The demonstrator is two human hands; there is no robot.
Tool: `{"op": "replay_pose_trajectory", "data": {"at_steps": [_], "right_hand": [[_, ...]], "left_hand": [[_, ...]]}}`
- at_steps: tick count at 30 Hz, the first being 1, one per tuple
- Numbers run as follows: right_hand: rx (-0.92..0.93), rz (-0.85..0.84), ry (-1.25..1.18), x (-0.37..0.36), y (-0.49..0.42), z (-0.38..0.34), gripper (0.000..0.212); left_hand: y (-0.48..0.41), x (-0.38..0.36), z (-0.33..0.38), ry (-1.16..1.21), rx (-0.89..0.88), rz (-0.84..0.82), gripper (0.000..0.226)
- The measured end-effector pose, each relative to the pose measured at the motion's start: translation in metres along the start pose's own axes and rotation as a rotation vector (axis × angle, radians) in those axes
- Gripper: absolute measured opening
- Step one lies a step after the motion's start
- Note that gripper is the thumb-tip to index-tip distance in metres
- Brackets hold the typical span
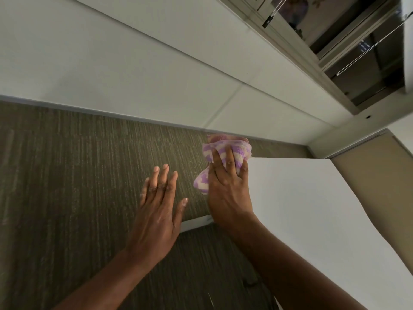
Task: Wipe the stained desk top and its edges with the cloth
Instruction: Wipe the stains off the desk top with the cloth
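Observation:
The white desk top (312,209) fills the right half of the view, with its left edge running down from the far corner. My right hand (228,189) presses a purple-and-cream patterned cloth (225,153) against that left edge near the far corner, fingers wrapped over the bunched fabric. Part of the cloth hangs off the edge over the floor. My left hand (156,211) hovers flat to the left of the desk, fingers spread, holding nothing, its thumb close to the desk's edge strip (196,222).
Grey-brown striped carpet (78,175) lies below and left of the desk. A white wall panel (134,74) rises behind it. A metal-framed glass cabinet (357,52) stands at the upper right, and a beige partition (368,164) borders the desk's far side.

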State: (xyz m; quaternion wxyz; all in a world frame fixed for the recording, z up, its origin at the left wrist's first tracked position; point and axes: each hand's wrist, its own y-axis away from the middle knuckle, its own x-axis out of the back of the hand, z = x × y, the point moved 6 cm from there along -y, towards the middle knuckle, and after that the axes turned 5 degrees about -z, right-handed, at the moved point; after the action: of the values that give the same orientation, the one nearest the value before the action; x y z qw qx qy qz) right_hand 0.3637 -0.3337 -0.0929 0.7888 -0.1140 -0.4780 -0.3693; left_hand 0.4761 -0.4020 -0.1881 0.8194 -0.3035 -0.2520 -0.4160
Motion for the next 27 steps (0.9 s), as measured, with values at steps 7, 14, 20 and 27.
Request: {"op": "replay_pose_trajectory", "data": {"at_steps": [7,14,20,27], "right_hand": [[0.005,-0.032,-0.054,-0.003,0.020,0.000,0.081],[-0.018,-0.062,-0.122,-0.009,0.054,0.001,0.078],[-0.047,-0.064,-0.133,-0.007,0.100,0.001,0.077],[-0.056,0.010,-0.131,-0.009,0.153,0.009,0.082]], "left_hand": [[0.008,0.006,0.002,-0.003,0.001,-0.010,0.065],[0.008,0.013,0.003,-0.015,-0.015,0.003,0.065],[0.012,0.009,0.011,0.026,-0.005,-0.016,0.064],[0.021,0.003,0.018,0.054,-0.006,-0.046,0.064]]}}
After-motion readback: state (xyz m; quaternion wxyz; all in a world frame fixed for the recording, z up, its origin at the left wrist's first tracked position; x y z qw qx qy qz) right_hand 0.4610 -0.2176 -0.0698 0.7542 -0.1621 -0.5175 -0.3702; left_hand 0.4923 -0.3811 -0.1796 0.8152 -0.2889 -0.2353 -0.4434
